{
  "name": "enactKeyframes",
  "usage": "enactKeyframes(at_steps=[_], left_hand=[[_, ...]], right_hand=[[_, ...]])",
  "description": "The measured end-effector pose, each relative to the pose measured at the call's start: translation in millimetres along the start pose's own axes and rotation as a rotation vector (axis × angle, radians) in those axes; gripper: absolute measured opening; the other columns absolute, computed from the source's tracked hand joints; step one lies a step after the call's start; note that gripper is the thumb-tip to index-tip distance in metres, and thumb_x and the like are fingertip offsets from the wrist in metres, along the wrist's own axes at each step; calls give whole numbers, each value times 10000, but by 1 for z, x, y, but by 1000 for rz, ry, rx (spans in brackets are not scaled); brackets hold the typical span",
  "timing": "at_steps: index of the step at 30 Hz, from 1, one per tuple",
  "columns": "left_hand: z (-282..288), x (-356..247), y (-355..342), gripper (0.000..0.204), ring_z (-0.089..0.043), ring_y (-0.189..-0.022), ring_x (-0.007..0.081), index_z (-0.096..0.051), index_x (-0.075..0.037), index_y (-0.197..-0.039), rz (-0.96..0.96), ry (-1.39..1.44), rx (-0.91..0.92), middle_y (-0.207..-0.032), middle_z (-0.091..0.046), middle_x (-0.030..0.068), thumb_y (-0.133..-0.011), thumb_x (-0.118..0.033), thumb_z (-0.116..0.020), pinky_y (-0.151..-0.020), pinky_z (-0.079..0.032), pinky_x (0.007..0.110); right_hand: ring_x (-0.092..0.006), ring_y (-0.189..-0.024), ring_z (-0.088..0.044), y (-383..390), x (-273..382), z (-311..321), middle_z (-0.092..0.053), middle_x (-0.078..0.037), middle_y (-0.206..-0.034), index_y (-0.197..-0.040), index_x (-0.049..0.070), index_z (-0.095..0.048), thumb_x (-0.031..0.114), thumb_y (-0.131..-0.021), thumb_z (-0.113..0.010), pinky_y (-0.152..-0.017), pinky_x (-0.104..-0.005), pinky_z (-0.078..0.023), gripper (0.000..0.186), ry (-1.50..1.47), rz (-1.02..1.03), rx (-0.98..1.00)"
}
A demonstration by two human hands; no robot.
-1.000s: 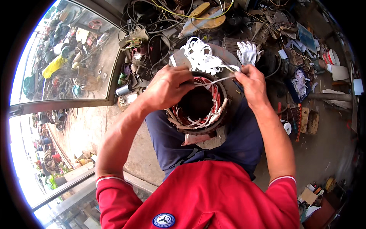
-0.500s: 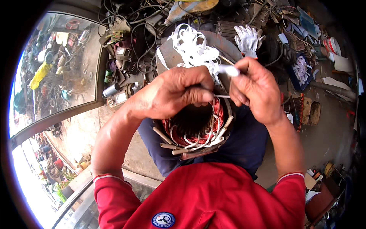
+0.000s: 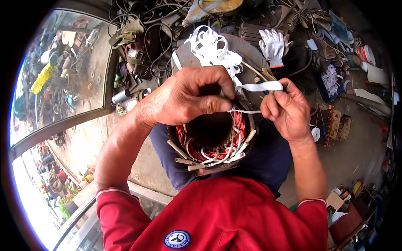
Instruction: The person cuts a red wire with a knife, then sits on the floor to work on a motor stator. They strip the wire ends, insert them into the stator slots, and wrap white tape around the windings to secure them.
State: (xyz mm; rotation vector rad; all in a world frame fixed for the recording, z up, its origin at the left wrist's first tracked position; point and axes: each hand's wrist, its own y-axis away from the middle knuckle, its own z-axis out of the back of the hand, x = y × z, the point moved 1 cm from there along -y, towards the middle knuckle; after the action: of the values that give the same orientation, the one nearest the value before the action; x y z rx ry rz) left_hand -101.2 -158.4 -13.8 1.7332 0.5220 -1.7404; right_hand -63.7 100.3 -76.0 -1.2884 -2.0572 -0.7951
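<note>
Left hand [image 3: 192,95]: over motor stator's [image 3: 217,143] far rim, nearer; thumb and forefinger pinching white tape [image 3: 258,87]
Right hand [image 3: 289,109]: right of stator; fingertips pinching tape
Tape axis: left-right, beyond stator's bore

Head-worn, on the left of a side-by-side pair. Looks steeply down past the red polo shirt [image 3: 209,213] at the lower edge, facing the hands [image 3: 182,98] and the wound motor stator [image 3: 186,140] from close above. Near enough to show both forearms [image 3: 125,142] large, yet wide enough to reach the glass panel [image 3: 90,79] at far left and the floor [image 3: 356,146] at right. Upright, unmirrored; bends straight edges toward a rounded black rim.
</note>
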Motion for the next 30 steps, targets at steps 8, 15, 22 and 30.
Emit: enactKeyframes(at_steps=[8,15,22,30], left_hand=[[-21,1,-8,592,-644,-1003,359,-590,-23,-1253,-166,-982,-17,-1048,-639,153,-727,-204,-792,-817,-534,444],[-22,5,-8,509,-668,-940,350,-644,-15,-1130,-145,-1000,-61,-979,-662,136,-687,-213,-799,-780,-549,437],[13,-3,-3,632,-642,-1108,319,-609,-19,-1288,83,-387,-185,-1251,-643,186,-821,-404,-792,-960,-517,424],[85,83,29,240,-673,-812,195,-704,13,-1048,399,-488,-523,-898,-722,153,-893,-170,-691,-793,-532,350]], right_hand=[[-35,-840,-513,5,-41,-29,-605,23,-943,-1044,35,-594,153,-1027,-541,-767,-203,-439,130,307,140,-186],[-21,-771,-490,6,-55,-36,-573,35,-887,-1029,41,-566,168,-1022,-551,-679,-197,-430,128,318,149,-252],[-211,-972,-653,11,-30,-26,-684,-153,-1082,-1065,-3,-593,123,-990,-533,-919,-340,-483,158,34,178,-400],[-152,-779,-636,66,-3,40,-653,-102,-907,-1093,-1,-518,61,-959,-540,-747,-297,-518,150,402,41,-480]])
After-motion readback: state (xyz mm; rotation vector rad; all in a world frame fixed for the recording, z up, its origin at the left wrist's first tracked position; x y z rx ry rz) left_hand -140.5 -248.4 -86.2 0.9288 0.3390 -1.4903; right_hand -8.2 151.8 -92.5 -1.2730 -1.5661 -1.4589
